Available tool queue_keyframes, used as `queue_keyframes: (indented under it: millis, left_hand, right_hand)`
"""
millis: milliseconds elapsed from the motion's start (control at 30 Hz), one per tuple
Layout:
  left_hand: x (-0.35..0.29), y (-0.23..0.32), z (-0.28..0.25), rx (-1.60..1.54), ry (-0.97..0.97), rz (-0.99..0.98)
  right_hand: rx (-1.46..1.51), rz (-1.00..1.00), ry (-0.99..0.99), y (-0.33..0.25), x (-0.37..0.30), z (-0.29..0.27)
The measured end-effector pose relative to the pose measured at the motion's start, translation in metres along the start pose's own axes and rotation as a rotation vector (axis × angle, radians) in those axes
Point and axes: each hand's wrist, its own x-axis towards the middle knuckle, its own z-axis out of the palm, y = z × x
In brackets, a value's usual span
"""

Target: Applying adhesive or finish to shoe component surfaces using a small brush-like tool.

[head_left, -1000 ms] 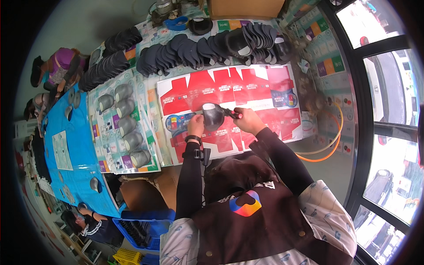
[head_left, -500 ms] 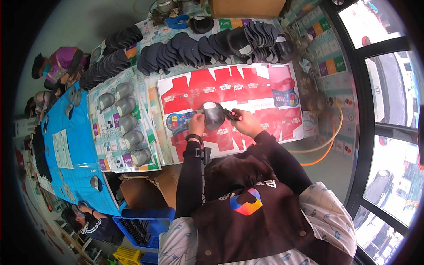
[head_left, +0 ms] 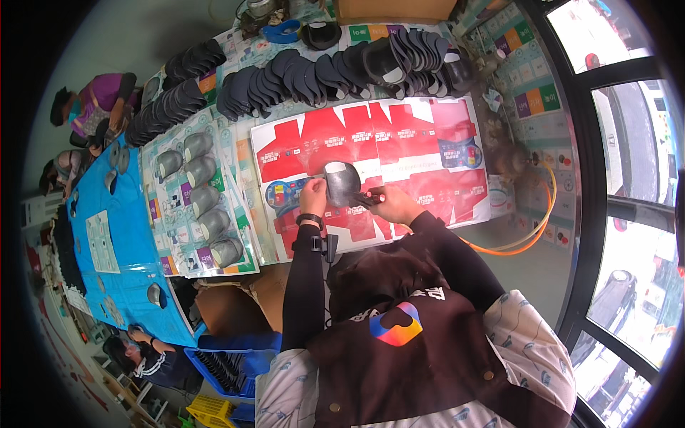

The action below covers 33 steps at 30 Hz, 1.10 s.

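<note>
Above the red and white printed sheet point(head_left: 282, 153), my left hand point(head_left: 312, 197) pinches the left edge of a dark grey, cupped shell point(head_left: 343, 187), shaped like a shoe toe cap, with a white patch at its upper end. My right hand point(head_left: 398, 205) is closed around a dark hand tool point(head_left: 367, 198) with red handle ends, which looks like pliers. The tool's head lies against the shell's lower right edge; its jaws are too small to make out.
Long rows of stacked dark shells point(head_left: 300, 78) line the table's far side. Several grey shells point(head_left: 207, 196) lie on printed sheets to the left. Beyond is a blue-covered table point(head_left: 128, 235) with people beside it. A blue crate point(head_left: 235, 367) stands below; an orange hose point(head_left: 524, 246) hangs right.
The tool's head has shifted from the shell's upper right side down to its lower right edge. My left hand keeps its pinch on the left edge.
</note>
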Motion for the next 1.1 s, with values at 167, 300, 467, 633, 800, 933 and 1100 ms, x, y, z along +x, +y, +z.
queue_keyframes:
  millis: [167, 300, 467, 633, 800, 933, 1100]
  left_hand:
    - [0.002, -0.003, 0.007, 0.019, 0.000, -0.014]
    - [-0.002, 0.006, 0.010, 0.029, 0.005, -0.044]
    - [-0.012, 0.028, 0.009, 0.089, 0.016, 0.024]
    - [-0.015, 0.033, 0.007, 0.113, 0.032, 0.031]
    - [-0.002, 0.016, -0.001, 0.197, 0.116, -0.052]
    - [0.011, -0.003, -0.007, -0.077, -0.020, -0.104]
    - [0.000, -0.010, -0.049, -0.190, -0.033, -0.206]
  right_hand:
    - [-0.048, 0.027, 0.134, 0.001, 0.006, -0.014]
    - [-0.071, -0.018, 0.201, -0.004, 0.011, -0.028]
    - [-0.133, 0.007, 0.203, 0.004, 0.003, -0.026]
    - [-0.225, 0.049, 0.075, 0.011, -0.006, -0.009]
    - [0.326, 0.238, -0.089, -0.005, 0.005, -0.007]
    - [0.237, 0.067, 0.085, -0.010, 0.025, -0.003]
    - [0.324, 0.082, 0.184, 0.011, 0.044, -0.001]
